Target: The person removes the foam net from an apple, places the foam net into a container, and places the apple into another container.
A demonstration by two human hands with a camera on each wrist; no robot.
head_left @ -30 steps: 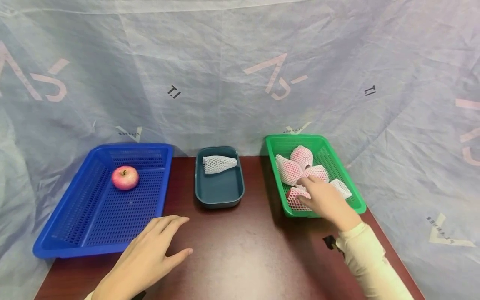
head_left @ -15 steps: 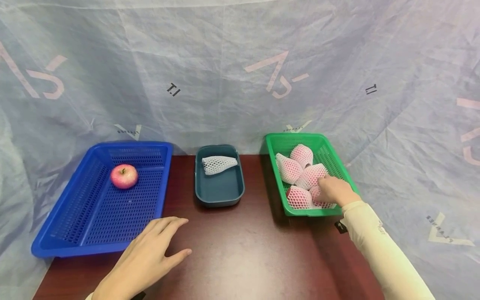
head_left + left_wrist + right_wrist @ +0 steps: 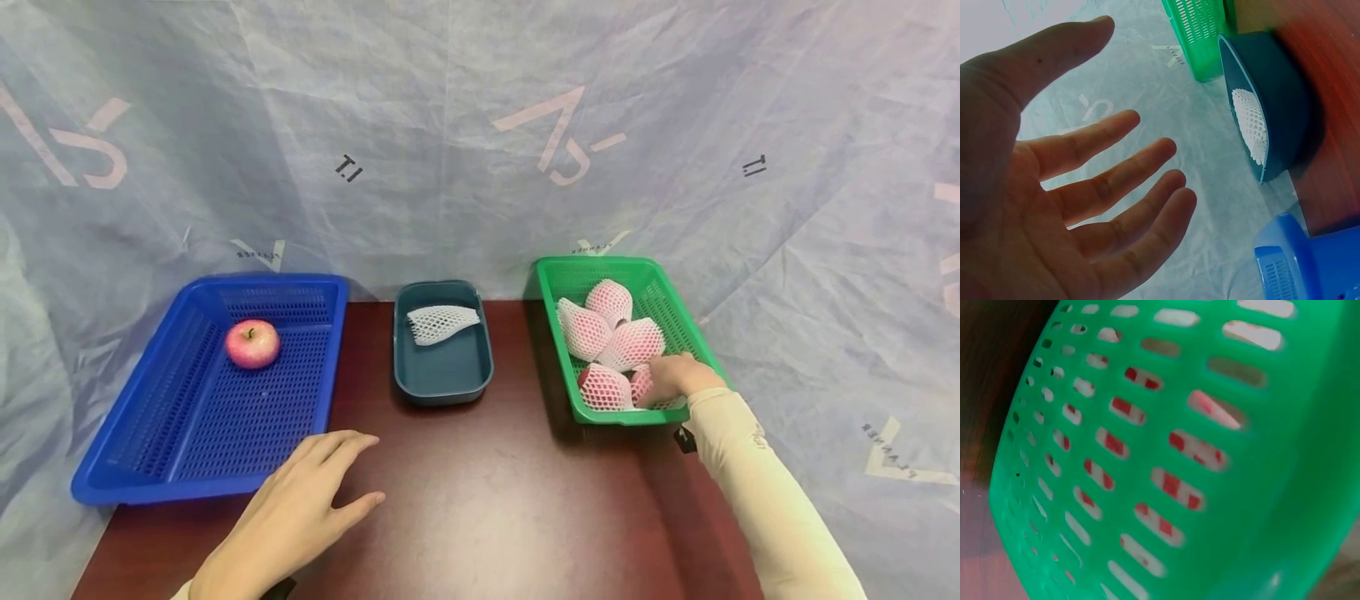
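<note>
My right hand [image 3: 670, 379] reaches down into the green basket [image 3: 636, 417], fingers bent over a red apple [image 3: 641, 384] in a white foam net at the front right corner. Much of that apple is hidden behind the hand. Around it sit several more netted apples [image 3: 633, 343]. In the right wrist view, the slotted basket wall [image 3: 1166, 456] covers the hand, and red and white show through the slots. My left hand [image 3: 296, 504] hovers before the blue basket [image 3: 217, 490], its fingers spread loosely and its palm [image 3: 1029, 231] holding nothing.
A bare apple [image 3: 252, 344] lies in the blue basket. Between the baskets stands a dark teal tub [image 3: 442, 392] with an empty foam net [image 3: 442, 323] inside. Behind the brown table [image 3: 480, 500] hangs a grey printed cloth [image 3: 442, 150].
My right hand has moved right inside the green basket, from the middle apples to the one at the front right corner. The left hand has stayed in place.
</note>
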